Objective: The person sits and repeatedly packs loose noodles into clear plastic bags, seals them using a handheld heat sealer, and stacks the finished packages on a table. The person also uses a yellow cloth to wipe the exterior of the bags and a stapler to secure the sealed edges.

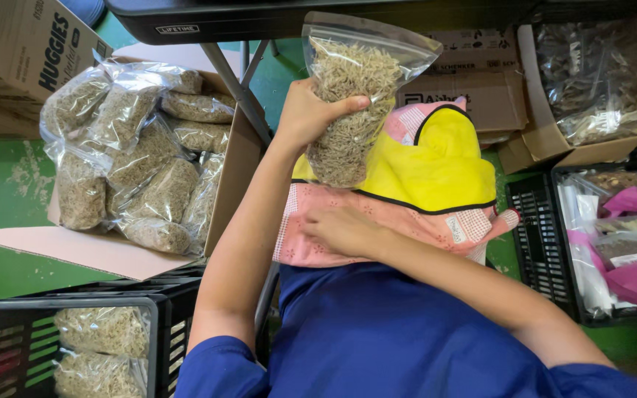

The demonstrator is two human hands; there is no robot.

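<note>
The left hand (305, 114) grips a clear zip bag of dried herb (352, 96) raised above the lap, clear of the table edge (259, 18). The right hand (344, 230) lies flat, fingers loosely open, on the pink cloth pouch (407, 221) near its lower edge.

The lower part of the clear bag of dried plant bits (348, 96) is hidden behind the left hand (311, 114). The black crate (75, 346) of filled bags is cut off by the bottom edge, and the contents of the right-hand cardboard box (599, 81) are too blurred to be told
</note>
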